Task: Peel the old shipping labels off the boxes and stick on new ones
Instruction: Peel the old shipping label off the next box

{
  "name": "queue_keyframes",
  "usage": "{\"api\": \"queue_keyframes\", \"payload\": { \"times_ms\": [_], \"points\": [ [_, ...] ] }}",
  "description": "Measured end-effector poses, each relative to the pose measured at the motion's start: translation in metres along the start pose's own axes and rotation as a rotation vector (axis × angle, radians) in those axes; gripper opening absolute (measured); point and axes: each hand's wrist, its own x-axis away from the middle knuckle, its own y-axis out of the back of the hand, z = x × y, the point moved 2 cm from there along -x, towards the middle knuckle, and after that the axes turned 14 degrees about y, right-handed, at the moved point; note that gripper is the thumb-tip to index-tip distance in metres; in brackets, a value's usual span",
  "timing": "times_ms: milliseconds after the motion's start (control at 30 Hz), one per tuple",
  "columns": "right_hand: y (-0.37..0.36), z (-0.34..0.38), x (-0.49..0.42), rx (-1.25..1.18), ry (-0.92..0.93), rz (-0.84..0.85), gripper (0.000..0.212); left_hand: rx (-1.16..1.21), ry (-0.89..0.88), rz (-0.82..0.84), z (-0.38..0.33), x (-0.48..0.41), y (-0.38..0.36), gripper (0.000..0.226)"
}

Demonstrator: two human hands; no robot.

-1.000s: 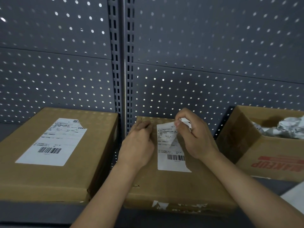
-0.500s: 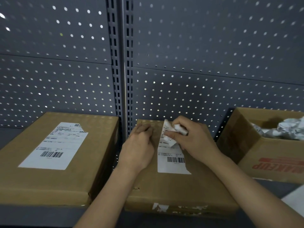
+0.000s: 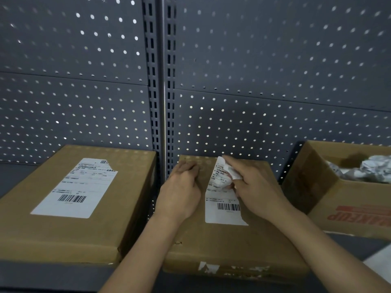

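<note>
A flat cardboard box (image 3: 232,246) lies in the middle of the shelf with a white shipping label (image 3: 224,212) on its top. The label's upper part is peeled up and crumpled. My right hand (image 3: 256,187) pinches that loose crumpled part. My left hand (image 3: 182,191) rests on the box top just left of the label, fingers bent against the cardboard. A second box (image 3: 63,235) to the left carries its own white label (image 3: 74,189), whose top right corner is lifted a little.
An open cardboard box (image 3: 338,199) with red print stands at the right and holds crumpled white paper (image 3: 372,172). A grey perforated back panel (image 3: 254,81) with a slotted upright (image 3: 160,81) rises behind the boxes. A white sheet (image 3: 380,263) shows at the lower right edge.
My right hand has drawn the peeled top of the label down and toward me, crumpling it more. My left hand has stayed on the box.
</note>
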Motion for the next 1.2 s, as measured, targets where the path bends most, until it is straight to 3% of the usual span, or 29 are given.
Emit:
{"api": "queue_keyframes", "payload": {
  "times_ms": [133, 300, 433, 500, 600, 767, 867, 967, 1033, 1100, 1200],
  "points": [
    [0.005, 0.008, 0.005, -0.146, -0.098, -0.044, 0.041, 0.002, 0.002, -0.003, -0.001, 0.000, 0.001, 0.056],
    [0.007, 0.021, 0.007, -0.208, -0.184, 0.020, 0.013, -0.003, 0.000, 0.010, 0.000, -0.001, -0.001, 0.056],
    [0.009, 0.027, 0.008, -0.144, -0.130, -0.099, 0.037, -0.008, 0.006, 0.017, -0.001, 0.000, -0.001, 0.051],
    [0.005, 0.022, 0.009, -0.126, -0.121, -0.110, 0.037, -0.009, -0.001, 0.013, 0.000, 0.000, -0.001, 0.049],
    [0.000, 0.016, 0.012, -0.185, -0.012, -0.096, 0.029, 0.004, -0.006, 0.014, 0.000, -0.001, -0.002, 0.048],
    [0.006, 0.015, 0.016, -0.046, 0.247, -0.149, 0.017, 0.020, -0.001, 0.010, 0.001, 0.001, -0.001, 0.049],
    [0.010, 0.015, 0.012, -0.032, 0.280, -0.122, 0.024, 0.018, -0.007, 0.014, 0.001, 0.000, -0.002, 0.050],
    [0.008, 0.013, 0.012, 0.017, 0.247, -0.065, 0.061, 0.020, -0.014, 0.013, 0.001, -0.001, -0.002, 0.049],
    [0.006, 0.013, 0.015, 0.046, 0.251, -0.039, 0.064, 0.022, -0.022, 0.004, 0.001, 0.000, 0.000, 0.048],
    [0.005, 0.011, 0.019, -0.021, 0.191, -0.039, 0.051, 0.014, -0.023, -0.002, 0.000, 0.001, 0.001, 0.047],
    [0.004, 0.013, 0.021, -0.186, 0.018, 0.016, 0.012, 0.002, -0.024, -0.004, -0.001, 0.000, 0.002, 0.046]
  ]
}}
